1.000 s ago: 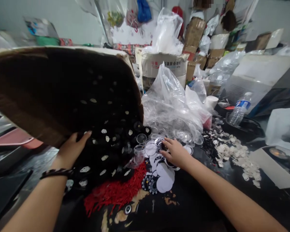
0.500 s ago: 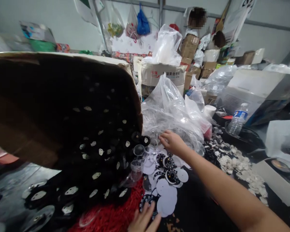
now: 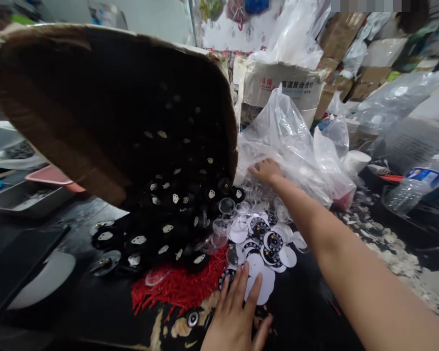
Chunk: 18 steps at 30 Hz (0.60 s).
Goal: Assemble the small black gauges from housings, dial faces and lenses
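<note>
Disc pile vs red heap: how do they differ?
Colour: the disc pile is white and black; the red heap is red.
Shape: the disc pile holds flat rounds; the red heap, thin slivers.
Place: the disc pile lies right of the red heap.
Both lie loose on the black tabletop.

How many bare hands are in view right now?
2. The left hand is spread at the near edge of the white discs; the right hand is farther back, at the clear plastic bag. Others could be hidden.
</note>
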Each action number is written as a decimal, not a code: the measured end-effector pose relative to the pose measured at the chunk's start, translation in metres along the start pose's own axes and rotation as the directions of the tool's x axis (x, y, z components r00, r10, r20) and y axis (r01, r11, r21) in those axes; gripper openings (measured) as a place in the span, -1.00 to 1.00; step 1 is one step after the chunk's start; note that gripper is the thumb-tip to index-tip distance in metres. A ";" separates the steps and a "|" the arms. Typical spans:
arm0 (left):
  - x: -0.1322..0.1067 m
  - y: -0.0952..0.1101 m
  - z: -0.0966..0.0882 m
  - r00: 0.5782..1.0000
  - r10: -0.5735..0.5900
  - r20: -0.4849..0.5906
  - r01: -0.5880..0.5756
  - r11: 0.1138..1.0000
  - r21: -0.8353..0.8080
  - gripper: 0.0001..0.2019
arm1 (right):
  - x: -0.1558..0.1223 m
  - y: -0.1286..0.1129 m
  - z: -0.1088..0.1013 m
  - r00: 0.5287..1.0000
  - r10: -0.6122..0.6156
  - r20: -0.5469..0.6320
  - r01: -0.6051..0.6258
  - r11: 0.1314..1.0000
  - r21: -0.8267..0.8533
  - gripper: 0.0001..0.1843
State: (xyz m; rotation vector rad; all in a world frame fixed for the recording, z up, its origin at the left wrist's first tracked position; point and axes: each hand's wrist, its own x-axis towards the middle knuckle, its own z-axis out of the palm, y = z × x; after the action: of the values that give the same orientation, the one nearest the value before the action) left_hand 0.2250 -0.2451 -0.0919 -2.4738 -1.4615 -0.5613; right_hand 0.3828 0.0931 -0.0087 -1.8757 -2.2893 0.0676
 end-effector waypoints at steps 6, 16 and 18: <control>0.003 0.006 -0.006 0.997 -0.046 0.068 0.045 0.999 0.008 -0.40 | -0.028 0.011 0.002 0.997 -0.078 0.028 0.079 0.997 -0.010 -0.63; 0.025 0.030 0.005 0.987 -0.118 0.109 0.137 0.971 -0.197 -0.44 | -0.077 0.001 -0.014 0.985 -0.087 0.148 0.089 0.996 -0.002 -0.69; 0.033 0.036 0.007 0.982 -0.148 0.117 0.172 0.956 -0.236 -0.46 | -0.083 -0.005 -0.024 0.987 -0.097 0.131 0.095 0.995 0.025 -0.70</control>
State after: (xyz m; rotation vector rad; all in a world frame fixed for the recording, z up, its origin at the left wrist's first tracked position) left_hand 0.2721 -0.2337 -0.0838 -2.6160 -1.7389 -0.6993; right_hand 0.3974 0.0089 0.0062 -1.7993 -2.4527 0.2049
